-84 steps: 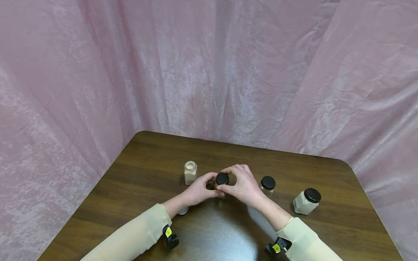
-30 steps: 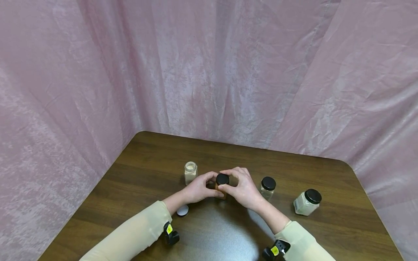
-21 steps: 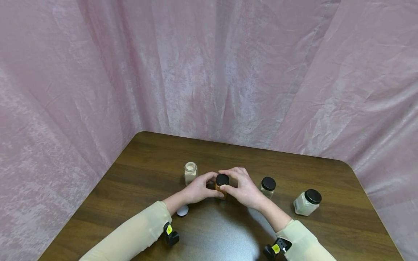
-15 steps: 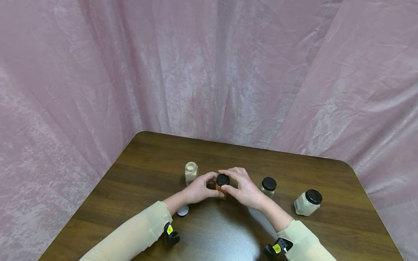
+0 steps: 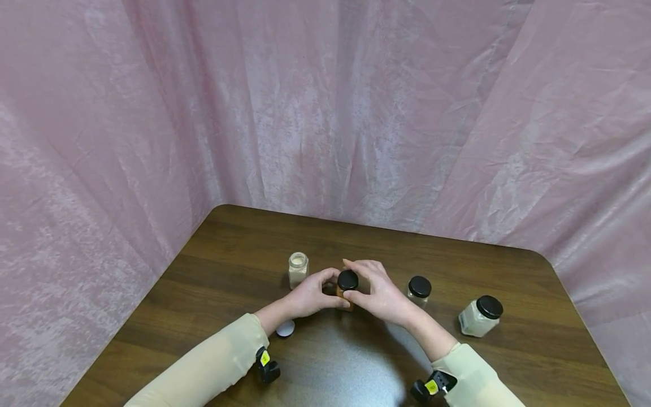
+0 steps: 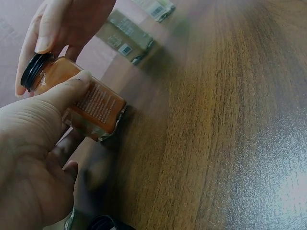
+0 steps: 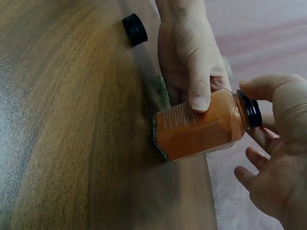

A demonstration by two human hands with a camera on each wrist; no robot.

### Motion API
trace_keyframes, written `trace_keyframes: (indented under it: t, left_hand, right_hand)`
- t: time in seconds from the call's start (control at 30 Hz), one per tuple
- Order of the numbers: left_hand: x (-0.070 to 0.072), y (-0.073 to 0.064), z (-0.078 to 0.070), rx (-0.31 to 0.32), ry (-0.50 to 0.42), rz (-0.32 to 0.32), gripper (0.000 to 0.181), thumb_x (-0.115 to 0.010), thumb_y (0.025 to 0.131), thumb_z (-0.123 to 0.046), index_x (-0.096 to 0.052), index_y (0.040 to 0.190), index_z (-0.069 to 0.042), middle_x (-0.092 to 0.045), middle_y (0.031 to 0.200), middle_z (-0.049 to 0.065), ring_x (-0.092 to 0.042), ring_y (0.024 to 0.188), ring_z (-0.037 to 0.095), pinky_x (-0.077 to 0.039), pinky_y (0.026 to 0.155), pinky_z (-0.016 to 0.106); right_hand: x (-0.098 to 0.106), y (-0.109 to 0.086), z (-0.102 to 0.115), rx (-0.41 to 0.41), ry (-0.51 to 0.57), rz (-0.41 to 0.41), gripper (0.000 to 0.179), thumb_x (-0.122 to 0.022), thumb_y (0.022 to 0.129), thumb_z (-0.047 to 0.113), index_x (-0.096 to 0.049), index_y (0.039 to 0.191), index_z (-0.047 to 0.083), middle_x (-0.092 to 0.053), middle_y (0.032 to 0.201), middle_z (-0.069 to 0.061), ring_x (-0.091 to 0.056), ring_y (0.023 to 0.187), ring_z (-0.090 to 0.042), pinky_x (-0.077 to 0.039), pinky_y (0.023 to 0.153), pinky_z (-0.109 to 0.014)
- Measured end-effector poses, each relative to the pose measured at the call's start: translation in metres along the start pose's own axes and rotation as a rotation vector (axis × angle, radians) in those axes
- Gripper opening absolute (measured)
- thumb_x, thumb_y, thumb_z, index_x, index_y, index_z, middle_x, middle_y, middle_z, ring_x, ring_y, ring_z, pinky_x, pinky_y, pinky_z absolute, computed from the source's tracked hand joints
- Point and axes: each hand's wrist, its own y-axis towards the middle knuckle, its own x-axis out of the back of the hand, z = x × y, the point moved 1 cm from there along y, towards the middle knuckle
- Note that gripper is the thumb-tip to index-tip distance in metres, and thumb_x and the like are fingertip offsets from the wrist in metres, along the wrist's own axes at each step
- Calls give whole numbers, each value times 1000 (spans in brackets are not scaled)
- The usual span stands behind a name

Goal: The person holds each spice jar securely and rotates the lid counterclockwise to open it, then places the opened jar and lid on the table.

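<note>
A small glass jar of orange powder stands upright on the table, with a black screw lid on top. My left hand grips the jar's body, its thumb across the printed label. At the lid is my right hand: the thumb touches the near rim and the index finger reaches round the far side, its tip slightly raised. The other right fingers are loosely bent in the right wrist view. Behind my left hand stands an uncovered jar of pale powder. A loose lid, white inside up, lies beside the left wrist.
To the right stand two more black-lidded jars, a smaller-looking one near my right hand and a pale-filled one farther out. The brown wooden table ends at the back before a pink curtain.
The right thumb and index finger have shifted slightly round the lid, and the index fingertip has lifted a little. The left hand and the jar have stayed nearly still.
</note>
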Motion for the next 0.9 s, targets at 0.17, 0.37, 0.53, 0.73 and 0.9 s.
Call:
trace_keyframes:
  t: [0.17,0.37,0.53,0.73,0.9]
  left_hand:
    - [-1,0,-1,3,11,-8,43,-88,83,-29,-63,119,-22,-69,113,-10,-64,110,10,-49,97,40]
    - [0,0,-1,2,6,-5,44,-88,84,-27,-63,120,-22,-69,112,-10,-64,109,10,-49,97,40]
    - [-1,0,-1,2,-4,-6,44,-88,84,-26,-63,120,-21,-69,112,-10,-64,109,10,-49,97,39]
    - [-1,0,-1,-2,-7,-5,45,-88,83,-24,-63,120,-20,-69,113,-9,-65,109,10,-49,96,38]
    - [-1,1,0,-6,-13,-8,45,-88,83,-23,-64,120,-19,-70,112,-9,-65,108,10,-50,96,37]
  right_hand:
    - [1,1,0,-36,10,-81,66,-83,87,36,-58,145,20,-57,137,3,-36,137,-24,-35,108,-55]
    - [1,0,-1,-63,-27,-123,61,-86,83,41,-64,136,22,-58,135,5,-38,135,-23,-37,106,-54]
    - [0,0,-1,-79,-34,-145,57,-88,81,42,-67,130,23,-58,132,6,-38,133,-23,-37,105,-53]
    - [-1,-1,-1,-88,-51,-174,55,-89,79,43,-69,125,18,-60,126,5,-38,131,-24,-37,104,-53]
    - [-3,-1,-3,-98,-72,-192,53,-90,77,44,-68,120,21,-61,120,7,-40,127,-23,-37,103,-49]
